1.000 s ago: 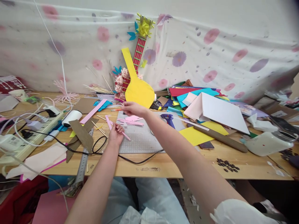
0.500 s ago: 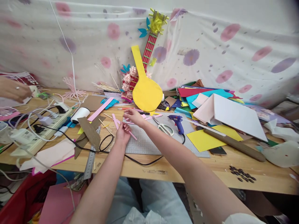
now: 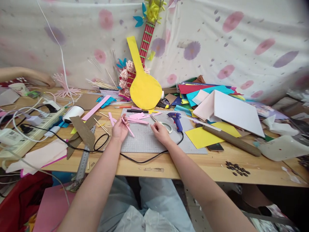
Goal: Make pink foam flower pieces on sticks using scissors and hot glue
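My left hand (image 3: 119, 130) is closed round a thin rolled pink strip (image 3: 128, 128), whose lower end slants down to the right over the grey cutting mat (image 3: 142, 143). My right hand (image 3: 160, 132) is apart from it, fingers curled and thumb and fingertips together; whether anything small is between them I cannot see. Just behind that hand lie scissors (image 3: 168, 127) with pale handles, partly covered by it. More pink strips (image 3: 137, 120) are on the mat between the hands, near a black pen (image 3: 138, 111). A blue glue gun (image 3: 176, 120) rests right of the scissors.
A yellow lute-shaped cutout (image 3: 146, 91) leans at the back before a decorated red-necked instrument (image 3: 147, 40). Left are a power strip (image 3: 36, 133), a metal ruler (image 3: 83, 161) and a black cable (image 3: 142, 162). Right are coloured sheets (image 3: 212, 133) and dark beads (image 3: 238, 169). Another person's hand (image 3: 47, 79) is far left.
My right hand has moved away from my left hand, to the right, beside the scissors. My left hand keeps the pink strip. The other person's hand has shifted; the view has tilted slightly.
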Tool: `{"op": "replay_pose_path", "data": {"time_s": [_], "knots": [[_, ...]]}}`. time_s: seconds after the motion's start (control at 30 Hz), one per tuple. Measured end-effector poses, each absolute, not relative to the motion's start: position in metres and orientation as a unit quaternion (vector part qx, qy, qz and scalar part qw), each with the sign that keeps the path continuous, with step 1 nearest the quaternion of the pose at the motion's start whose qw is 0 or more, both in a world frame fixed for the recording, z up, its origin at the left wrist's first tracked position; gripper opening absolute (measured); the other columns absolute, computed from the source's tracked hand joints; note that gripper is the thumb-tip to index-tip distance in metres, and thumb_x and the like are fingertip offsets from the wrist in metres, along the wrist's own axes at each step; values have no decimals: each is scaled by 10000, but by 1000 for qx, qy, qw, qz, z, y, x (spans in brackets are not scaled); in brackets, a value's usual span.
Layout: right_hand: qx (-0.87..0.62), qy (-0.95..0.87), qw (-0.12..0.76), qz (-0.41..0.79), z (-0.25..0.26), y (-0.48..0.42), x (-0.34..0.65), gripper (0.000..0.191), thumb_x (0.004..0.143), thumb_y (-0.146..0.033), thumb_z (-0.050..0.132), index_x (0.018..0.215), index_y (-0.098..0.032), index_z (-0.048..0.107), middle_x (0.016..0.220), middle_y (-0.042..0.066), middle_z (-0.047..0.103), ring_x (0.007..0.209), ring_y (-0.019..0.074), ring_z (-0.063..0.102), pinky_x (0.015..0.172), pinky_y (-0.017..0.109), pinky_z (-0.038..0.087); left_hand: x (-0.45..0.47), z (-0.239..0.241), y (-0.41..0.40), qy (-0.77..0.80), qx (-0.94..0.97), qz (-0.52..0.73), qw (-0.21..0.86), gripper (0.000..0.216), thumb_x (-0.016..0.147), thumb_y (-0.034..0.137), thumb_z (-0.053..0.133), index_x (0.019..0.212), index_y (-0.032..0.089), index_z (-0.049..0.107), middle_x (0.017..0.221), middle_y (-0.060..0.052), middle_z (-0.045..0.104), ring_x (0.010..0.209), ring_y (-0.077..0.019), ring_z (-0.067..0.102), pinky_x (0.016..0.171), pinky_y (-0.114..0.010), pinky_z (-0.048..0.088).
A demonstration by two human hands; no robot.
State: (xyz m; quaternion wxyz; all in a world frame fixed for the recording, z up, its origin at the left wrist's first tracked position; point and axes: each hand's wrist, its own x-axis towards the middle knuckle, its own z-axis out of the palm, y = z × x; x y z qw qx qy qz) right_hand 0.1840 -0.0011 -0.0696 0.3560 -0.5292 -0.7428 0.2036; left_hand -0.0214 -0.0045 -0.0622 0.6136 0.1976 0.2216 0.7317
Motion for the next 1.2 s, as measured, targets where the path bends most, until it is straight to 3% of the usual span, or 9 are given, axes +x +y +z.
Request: {"op": "replay_pose_path", "data": {"time_s": [0.17, 0.3, 0.47, 0.6, 0.7, 0.8, 0.93, 1.1, 1.2], "knots": [[-522, -746, 361, 203, -71, 1, 183, 249, 800, -408, 426, 675, -193, 439, 648, -9, 524, 595, 115, 442, 558, 236, 281, -13, -48, -7, 343, 357, 726, 477, 186, 741, 102, 541, 896, 149, 633, 686, -23, 588, 535, -61, 473, 492, -157, 354], [-537, -730, 357, 226, -70, 4, 186, 208, 780, -378, 462, 687, -192, 456, 656, -16, 531, 590, 109, 443, 554, 231, 286, 0, -37, 4, 401, 584, 585, 395, 214, 651, 66, 610, 826, 184, 636, 759, -27, 614, 807, -143, 558, 715, -211, 415], [-523, -732, 357, 252, -70, 5, 188, 218, 776, -379, 462, 672, -188, 452, 641, -18, 515, 579, 104, 423, 549, 229, 293, 11, -49, 32, 436, 744, 432, 263, 407, 541, -60, 571, 854, 198, 611, 872, -63, 601, 971, -229, 495, 902, -330, 333], [-521, -735, 354, 252, -71, 5, 189, 217, 773, -377, 464, 666, -189, 452, 630, -22, 507, 577, 105, 426, 547, 230, 292, 21, -58, 49, 490, 732, 386, 273, 344, 498, -121, 524, 659, 179, 569, 725, -50, 538, 910, -229, 489, 872, -311, 329], [-518, -736, 354, 255, -71, 5, 189, 206, 771, -369, 461, 671, -189, 458, 633, -21, 508, 584, 106, 436, 548, 230, 295, 27, -57, 55, 510, 686, 408, 321, 325, 480, -133, 541, 481, 183, 467, 535, 4, 397, 771, -212, 497, 804, -283, 355], [-517, -734, 355, 260, -72, 5, 189, 200, 772, -363, 458, 675, -189, 461, 636, -21, 509, 588, 106, 441, 550, 230, 296, 25, -55, 56, 510, 661, 423, 353, 355, 453, -128, 591, 433, 185, 425, 475, 32, 325, 668, -194, 482, 700, -243, 370], [-522, -732, 354, 258, -71, 4, 190, 201, 767, -366, 463, 673, -188, 459, 639, -22, 511, 588, 106, 436, 553, 230, 297, 13, -44, 51, 514, 685, 416, 306, 357, 438, -112, 647, 469, 177, 440, 480, 43, 324, 615, -178, 484, 625, -208, 338], [-523, -734, 348, 259, -69, 2, 189, 212, 769, -374, 456, 670, -188, 453, 640, -20, 510, 599, 110, 447, 565, 234, 303, -1, 0, 46, 536, 669, 489, 162, 277, 582, 14, 662, 629, 185, 449, 448, 82, 254, 484, -151, 423, 571, -209, 302], [-521, -734, 348, 262, -69, 2, 189, 216, 769, -382, 452, 675, -188, 460, 645, -18, 516, 599, 112, 451, 568, 236, 308, -6, 30, 42, 570, 638, 509, 94, 252, 653, 127, 664, 741, 184, 435, 469, 83, 369, 446, -114, 369, 548, -208, 269]]}}
